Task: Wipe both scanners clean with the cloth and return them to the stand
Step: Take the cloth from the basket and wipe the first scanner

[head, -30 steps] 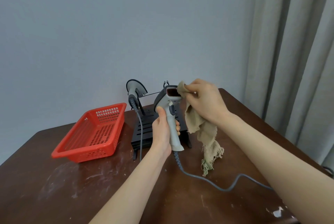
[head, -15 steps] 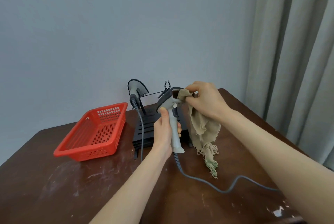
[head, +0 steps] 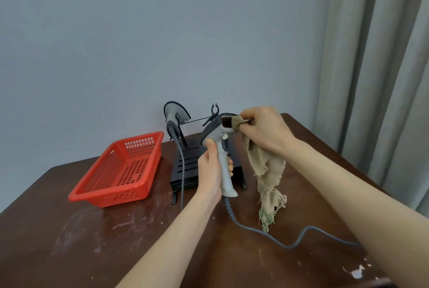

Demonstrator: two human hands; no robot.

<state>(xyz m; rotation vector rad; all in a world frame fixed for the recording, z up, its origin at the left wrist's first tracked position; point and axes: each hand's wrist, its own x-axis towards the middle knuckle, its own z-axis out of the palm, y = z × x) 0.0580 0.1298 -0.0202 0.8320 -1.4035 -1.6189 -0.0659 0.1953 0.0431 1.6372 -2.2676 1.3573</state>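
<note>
Just right of centre frame, the left hand (head: 212, 171) has its fingers wrapped round the grip of the scanner (head: 216, 136). The handle runs near upright, with the head on top and its window turned toward the right of the frame. The right hand (head: 264, 129) sits right at that window, fingers pinching a bunched corner of the cloth (head: 263, 163) against it, the rest dangling. The other scanner (head: 175, 115) rests on the stand (head: 190, 171) just behind, left.

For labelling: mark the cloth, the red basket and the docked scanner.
cloth (head: 264, 163): head view, hanging middle fold.
red basket (head: 130, 171): head view, bare perforated floor.
docked scanner (head: 173, 116): head view, grey head.
</note>
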